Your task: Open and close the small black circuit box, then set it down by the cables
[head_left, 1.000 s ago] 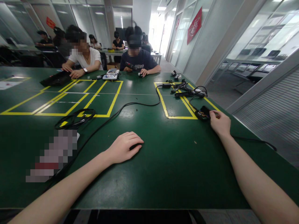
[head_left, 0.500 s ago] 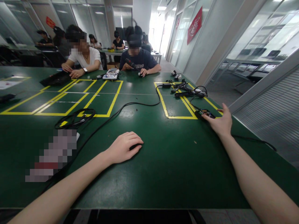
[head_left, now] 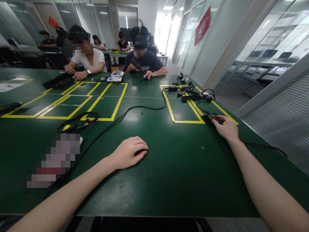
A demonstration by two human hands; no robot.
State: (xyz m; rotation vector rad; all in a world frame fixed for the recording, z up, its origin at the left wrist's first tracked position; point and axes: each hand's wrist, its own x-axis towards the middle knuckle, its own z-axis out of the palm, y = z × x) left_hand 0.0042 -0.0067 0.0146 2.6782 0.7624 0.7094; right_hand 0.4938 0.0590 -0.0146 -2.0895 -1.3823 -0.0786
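My left hand [head_left: 131, 152] rests palm down on the green table, fingers extended and thumb apart, with a dark gap between them. Nothing shows in it. At the right side, my right hand [head_left: 226, 128] has its thumb and fingers bent together over a small, dark, shallow holder [head_left: 206, 119]. Small coloured pieces [head_left: 218, 119] lie in the holder, too small to name. The fingertips are among these pieces, and what they pinch is hidden. A thin black cable lies just behind the holder.
Yellow tape [head_left: 189, 122] marks rectangles on the table [head_left: 169, 180]. A black cable [head_left: 125, 111] crosses it; a coiled cable [head_left: 78, 122] lies left, beside a blurred-out item [head_left: 58, 158]. Black cables and devices [head_left: 193, 95] lie at the back right. Two people sit opposite, handling things.
My right hand has gone from spread fingers to fingers bent down over the small pieces. My left hand has stayed where it was.
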